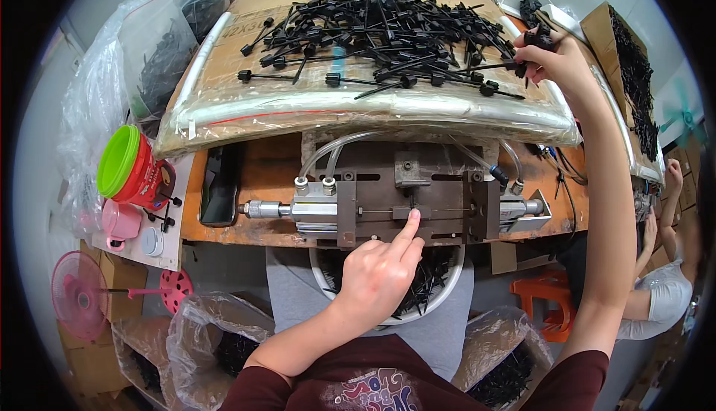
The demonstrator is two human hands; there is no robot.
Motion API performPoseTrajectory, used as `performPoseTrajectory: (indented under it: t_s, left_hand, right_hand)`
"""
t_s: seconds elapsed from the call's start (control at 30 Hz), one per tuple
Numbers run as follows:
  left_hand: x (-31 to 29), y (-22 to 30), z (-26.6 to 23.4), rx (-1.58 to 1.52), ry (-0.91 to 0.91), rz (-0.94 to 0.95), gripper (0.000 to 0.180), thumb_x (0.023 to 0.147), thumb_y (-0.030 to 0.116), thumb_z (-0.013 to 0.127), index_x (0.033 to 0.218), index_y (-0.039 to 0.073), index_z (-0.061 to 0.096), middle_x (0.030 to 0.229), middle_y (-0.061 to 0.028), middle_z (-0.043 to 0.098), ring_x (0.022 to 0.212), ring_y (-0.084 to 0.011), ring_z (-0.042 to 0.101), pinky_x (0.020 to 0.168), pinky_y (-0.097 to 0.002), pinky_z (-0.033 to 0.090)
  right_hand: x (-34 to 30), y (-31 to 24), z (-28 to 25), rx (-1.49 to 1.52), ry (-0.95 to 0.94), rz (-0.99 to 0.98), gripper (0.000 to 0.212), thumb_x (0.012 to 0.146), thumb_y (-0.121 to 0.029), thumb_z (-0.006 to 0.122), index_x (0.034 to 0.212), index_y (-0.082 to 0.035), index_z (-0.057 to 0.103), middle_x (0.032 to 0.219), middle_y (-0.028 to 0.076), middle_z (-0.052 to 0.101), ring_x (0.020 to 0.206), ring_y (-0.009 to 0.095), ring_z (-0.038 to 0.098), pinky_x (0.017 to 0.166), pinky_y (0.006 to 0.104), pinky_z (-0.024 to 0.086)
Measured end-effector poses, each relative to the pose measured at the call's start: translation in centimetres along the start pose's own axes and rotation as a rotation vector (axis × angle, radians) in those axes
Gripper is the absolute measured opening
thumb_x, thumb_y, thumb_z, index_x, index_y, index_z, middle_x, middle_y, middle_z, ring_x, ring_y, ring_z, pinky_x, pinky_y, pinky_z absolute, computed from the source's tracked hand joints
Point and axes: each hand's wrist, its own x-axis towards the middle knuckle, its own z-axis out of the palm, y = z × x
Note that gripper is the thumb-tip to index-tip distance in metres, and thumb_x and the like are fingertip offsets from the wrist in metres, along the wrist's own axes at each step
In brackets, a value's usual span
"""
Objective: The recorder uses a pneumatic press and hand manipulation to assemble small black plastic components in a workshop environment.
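My left hand (382, 269) reaches over a metal fixture (373, 187). Its index finger is stretched out and its tip touches a small dark piece at the fixture's middle; the other fingers are curled and hold nothing I can see. At the upper right, my right hand (553, 59) is closed around a few black plastic parts with thin stems and blocky heads (538, 38). Beside it, a large pile of the same kind of parts (388, 30) lies on a cardboard-covered raised board (216, 98). The fingers partly hide what the right hand grips.
Air cylinders (317, 213) and clear hoses (328, 150) flank the fixture on the wooden bench (195, 217). A white tub (322, 280) of black parts sits on my lap. At left stand a red-and-green bucket (123, 165) and pink mug (119, 221). Another person (660, 292) works at right.
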Motion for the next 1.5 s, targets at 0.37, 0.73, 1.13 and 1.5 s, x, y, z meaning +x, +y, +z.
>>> performPoseTrajectory:
  t_s: [0.37,0.73,1.13,1.5]
  left_hand:
    - [0.1,-0.2,-0.1,-0.021,0.007,0.014,0.022,0.071,0.01,0.078,0.09,0.005,0.07,0.123,-0.013,0.066,0.056,-0.0193,0.061,0.057,-0.0278,0.051]
    - [0.2,1.3,-3.6,-0.624,0.061,-0.089,0.047,0.07,0.017,0.088,0.11,0.002,0.068,0.12,-0.0146,0.067,0.075,-0.0139,0.068,0.067,-0.0248,0.056]
    - [0.9,1.2,-4.1,-0.814,0.082,-0.146,0.041,0.066,0.012,0.089,0.1,0.0,0.069,0.094,-0.0114,0.068,0.081,-0.0172,0.068,0.069,-0.0262,0.057]
    - [0.2,0.6,-3.7,-0.924,-0.038,-0.213,0.032,0.067,0.001,0.085,0.096,0.001,0.072,0.093,-0.0086,0.07,0.077,-0.0164,0.068,0.067,-0.0266,0.056]
  right_hand:
    - [-3.3,0.3,-0.1,0.696,0.109,-0.004,0.019,0.092,-0.01,0.063,0.106,0.003,0.064,0.096,0.009,0.069,0.074,0.007,0.056,0.067,0.0209,0.046]
    - [-18.0,-3.9,9.0,0.439,0.002,-0.081,0.01,0.091,-0.007,0.061,0.097,-0.003,0.068,0.106,0.007,0.055,0.082,0.01,0.055,0.069,0.0229,0.045]
    - [-22.6,-1.8,12.5,0.094,-0.026,-0.504,0.046,0.069,-0.005,0.075,0.114,0.001,0.068,0.109,0.013,0.056,0.093,0.023,0.059,0.075,0.0312,0.052]
    - [-24.1,-0.2,14.1,0.167,0.123,-0.489,0.041,0.076,0.007,0.067,0.117,0.003,0.068,0.114,0.013,0.052,0.066,0.009,0.051,0.058,0.0214,0.044]
